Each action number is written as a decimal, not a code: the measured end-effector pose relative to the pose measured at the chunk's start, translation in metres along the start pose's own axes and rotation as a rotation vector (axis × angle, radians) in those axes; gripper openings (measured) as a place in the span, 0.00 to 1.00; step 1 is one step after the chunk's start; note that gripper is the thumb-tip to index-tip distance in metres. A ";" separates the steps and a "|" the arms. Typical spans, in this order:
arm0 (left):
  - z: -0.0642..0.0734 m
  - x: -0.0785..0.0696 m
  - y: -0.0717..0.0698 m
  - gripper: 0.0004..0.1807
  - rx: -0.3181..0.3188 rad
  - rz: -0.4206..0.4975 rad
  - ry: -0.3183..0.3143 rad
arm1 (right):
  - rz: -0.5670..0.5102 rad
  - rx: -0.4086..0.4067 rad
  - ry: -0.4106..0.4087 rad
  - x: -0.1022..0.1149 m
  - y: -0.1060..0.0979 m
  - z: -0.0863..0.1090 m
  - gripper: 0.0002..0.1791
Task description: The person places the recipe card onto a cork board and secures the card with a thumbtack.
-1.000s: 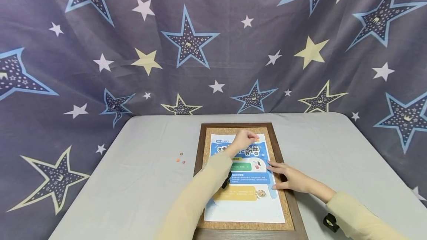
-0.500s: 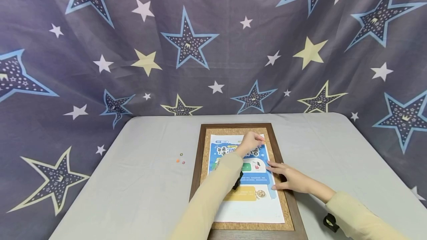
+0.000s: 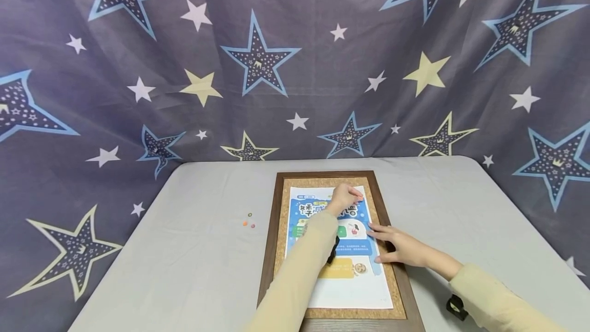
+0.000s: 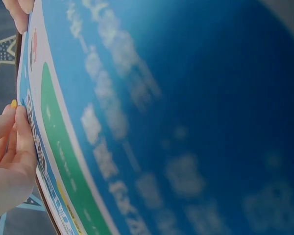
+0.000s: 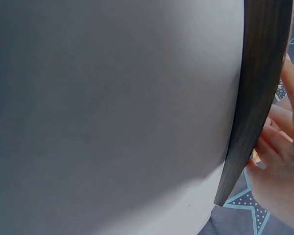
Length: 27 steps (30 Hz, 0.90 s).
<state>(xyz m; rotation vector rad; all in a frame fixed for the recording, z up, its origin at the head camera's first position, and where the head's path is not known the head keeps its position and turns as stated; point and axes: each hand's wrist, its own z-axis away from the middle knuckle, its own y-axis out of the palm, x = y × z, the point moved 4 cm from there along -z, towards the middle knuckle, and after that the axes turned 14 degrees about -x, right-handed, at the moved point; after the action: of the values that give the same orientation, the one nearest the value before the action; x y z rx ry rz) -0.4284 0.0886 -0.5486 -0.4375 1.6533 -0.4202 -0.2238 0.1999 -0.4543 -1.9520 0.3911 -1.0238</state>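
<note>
A printed poster (image 3: 350, 291) lies on a cork board (image 3: 355, 313) with a dark wooden frame (image 3: 364, 325). At the poster's upper right corner, my left hand (image 3: 342, 196) pinches a small yellow thumbtack (image 4: 13, 104) between thumb and fingertips; the tack's point is hidden. My right hand (image 3: 405, 248) rests on the board's right side, fingers spread, with its fingertips on the poster's right edge. In the right wrist view, the right hand (image 5: 279, 166) shows behind the dark frame (image 5: 257, 73).
Several small round coloured pieces, among them an orange one (image 3: 245, 223) and a pink one (image 3: 253, 226), lie on the grey tabletop (image 3: 184, 250) left of the board. A star-patterned curtain (image 3: 295, 65) hangs behind the table.
My left hand has moved right along the poster's top to its upper right corner, then shifted back slightly to the left. The right hand has kept its place.
</note>
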 end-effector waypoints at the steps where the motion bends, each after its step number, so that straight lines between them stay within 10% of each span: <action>1: 0.005 -0.006 -0.007 0.01 0.014 0.016 -0.035 | 0.000 0.003 -0.001 0.001 0.000 -0.001 0.37; 5: 0.017 -0.019 -0.021 0.02 0.011 0.052 -0.098 | -0.015 0.010 0.005 0.002 0.001 -0.001 0.37; 12: -0.002 0.003 -0.002 0.02 -0.053 0.064 -0.051 | -0.016 0.004 0.014 0.000 0.002 -0.001 0.37; 17: 0.029 -0.040 -0.034 0.03 -0.071 0.024 -0.080 | -0.013 0.001 0.003 0.000 0.001 -0.002 0.37; 20: 0.012 -0.019 -0.015 0.03 -0.078 -0.004 -0.054 | -0.013 0.001 -0.001 0.000 0.001 -0.002 0.37; 24: -0.048 0.056 0.050 0.05 -0.077 -0.010 -0.003 | -0.008 -0.002 -0.002 -0.001 0.001 -0.001 0.37; 27: -0.055 0.064 0.057 0.07 -0.042 -0.012 -0.014 | -0.004 -0.002 -0.001 0.000 0.001 -0.001 0.37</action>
<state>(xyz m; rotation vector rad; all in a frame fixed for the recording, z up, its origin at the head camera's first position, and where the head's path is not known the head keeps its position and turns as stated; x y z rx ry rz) -0.4925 0.1062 -0.6257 -0.4810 1.6491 -0.3906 -0.2249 0.1989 -0.4550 -1.9551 0.3883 -1.0254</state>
